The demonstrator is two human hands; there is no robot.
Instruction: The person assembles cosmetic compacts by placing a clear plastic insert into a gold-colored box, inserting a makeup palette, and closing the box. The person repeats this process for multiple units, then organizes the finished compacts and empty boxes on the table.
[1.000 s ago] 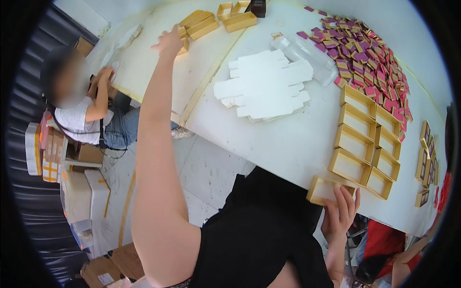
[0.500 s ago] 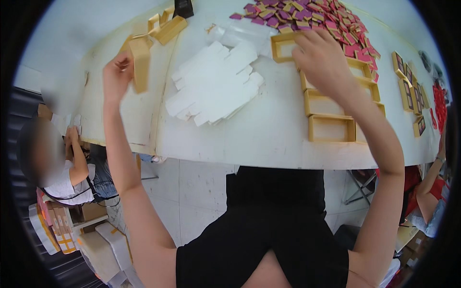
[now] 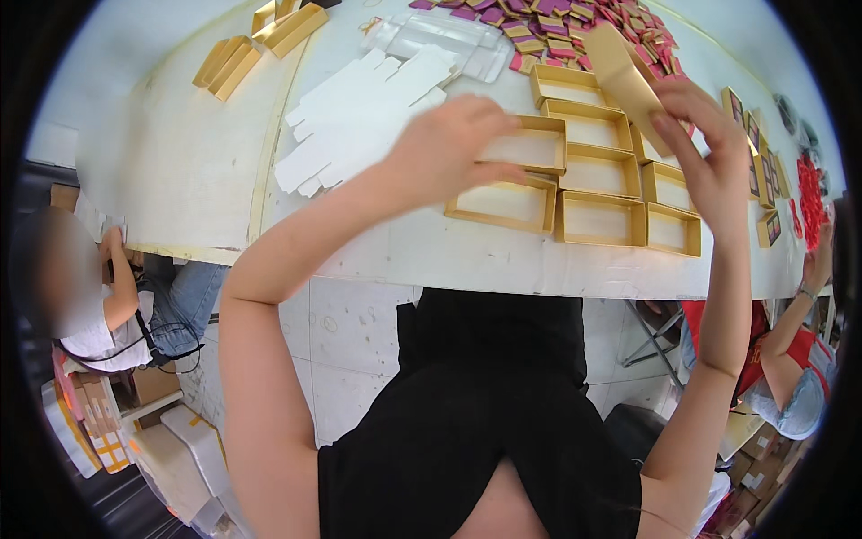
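My right hand (image 3: 709,148) grips an open gold box (image 3: 628,85) by its lower end, and the box is tilted up above the table. Several shallow gold boxes with pale insides stand in rows below it, among them a middle box (image 3: 602,171) and a front box (image 3: 600,218). At the left side of the rows, my left hand (image 3: 453,144) is open, thumb and fingers apart. It is over the left end of one gold box (image 3: 543,145), partly hiding it. Nearer to me lies another gold box (image 3: 503,205). Whether the left fingertips touch a box, I cannot tell.
White flat card pieces (image 3: 346,121) lie left of the boxes, with clear plastic packaging (image 3: 444,45) behind. A heap of purple, red and gold pieces (image 3: 575,31) fills the back. Gold boxes (image 3: 229,67) stand far left; filled boxes (image 3: 763,171) are at right. People sit at both sides.
My left hand has come from the far left, where it held a gold box, to the rows. More boxes now stand at their left side. My right hand has moved right and now lifts a box.
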